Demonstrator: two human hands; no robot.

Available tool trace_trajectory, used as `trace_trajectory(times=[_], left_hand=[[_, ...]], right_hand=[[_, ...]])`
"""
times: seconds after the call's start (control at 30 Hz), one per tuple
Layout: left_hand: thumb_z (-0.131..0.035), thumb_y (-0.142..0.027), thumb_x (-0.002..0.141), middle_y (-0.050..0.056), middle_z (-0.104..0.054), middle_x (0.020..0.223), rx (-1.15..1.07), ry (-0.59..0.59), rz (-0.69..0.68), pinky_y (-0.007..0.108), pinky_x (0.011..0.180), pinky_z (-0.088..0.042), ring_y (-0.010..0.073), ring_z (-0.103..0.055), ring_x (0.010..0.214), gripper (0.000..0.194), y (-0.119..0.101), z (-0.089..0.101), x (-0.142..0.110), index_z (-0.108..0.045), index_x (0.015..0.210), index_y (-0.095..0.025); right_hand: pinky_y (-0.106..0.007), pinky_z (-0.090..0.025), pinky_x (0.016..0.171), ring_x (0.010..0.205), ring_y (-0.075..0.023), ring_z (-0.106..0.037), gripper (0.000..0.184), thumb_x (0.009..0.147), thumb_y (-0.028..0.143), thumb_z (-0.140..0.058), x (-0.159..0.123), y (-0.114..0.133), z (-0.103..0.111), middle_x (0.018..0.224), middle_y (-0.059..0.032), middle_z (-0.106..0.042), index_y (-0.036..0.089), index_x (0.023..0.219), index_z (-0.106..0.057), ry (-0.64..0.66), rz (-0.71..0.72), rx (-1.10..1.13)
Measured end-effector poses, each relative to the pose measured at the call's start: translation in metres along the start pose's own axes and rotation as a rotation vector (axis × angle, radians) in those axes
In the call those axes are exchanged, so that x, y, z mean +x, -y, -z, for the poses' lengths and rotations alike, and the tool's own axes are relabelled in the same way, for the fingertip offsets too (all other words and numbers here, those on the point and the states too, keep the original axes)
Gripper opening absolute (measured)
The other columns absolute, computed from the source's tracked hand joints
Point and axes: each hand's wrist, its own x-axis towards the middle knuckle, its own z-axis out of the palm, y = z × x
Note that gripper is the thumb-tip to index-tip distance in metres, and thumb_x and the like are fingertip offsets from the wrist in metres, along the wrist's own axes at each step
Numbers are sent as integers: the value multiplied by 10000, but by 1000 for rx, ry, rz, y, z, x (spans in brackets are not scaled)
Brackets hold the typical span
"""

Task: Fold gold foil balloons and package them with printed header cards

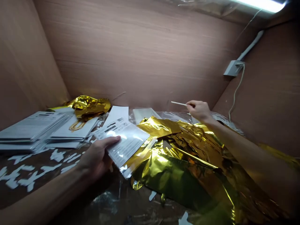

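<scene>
Left of the crumpled gold foil (185,175), my left hand (96,159) grips a clear plastic packet (127,143); above the foil, my right hand (197,111) pinches a thin white stick (178,103). Slippery packet can slide out if my grip is loose.

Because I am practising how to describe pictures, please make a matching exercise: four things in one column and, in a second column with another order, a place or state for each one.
Things:
1. Left hand
2. Right hand
3. Gold foil sheets
4. Stack of printed white cards

Places or states:
A. Lying at the far left of the work surface
B. Crumpled beneath the right forearm
C. Pinching a thin white stick
D. Gripping a clear plastic packet

Right pairs: 1-D, 2-C, 3-B, 4-A
</scene>
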Motion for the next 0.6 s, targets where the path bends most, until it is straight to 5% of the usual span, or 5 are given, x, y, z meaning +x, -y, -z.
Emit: trace_trajectory(times=[0.1,0.23,0.6], left_hand=[[-648,-31,816,154,-775,889,49,67,-36,332,652,-677,263,-773,722,289,3,0,-4,-695,1099,-64],[-648,-77,811,169,-775,894,43,169,-8,378,675,-677,281,-769,733,306,7,-3,-16,-684,1114,-57],[-665,-71,745,106,-731,698,70,287,-7,326,569,-619,236,-697,561,301,6,-7,-44,-695,1044,-80]], right_hand=[[-293,-532,718,802,-196,-701,232,957,362,-619,-63,56,48,928,-63,-777,225,1029,-791,-78,311,346],[-270,-489,610,632,-136,-617,131,913,336,-711,-133,111,93,778,-26,-734,235,894,-792,-5,649,437],[-291,-516,673,714,-150,-669,148,977,285,-642,-178,116,112,857,-40,-752,218,957,-773,-11,593,404]])
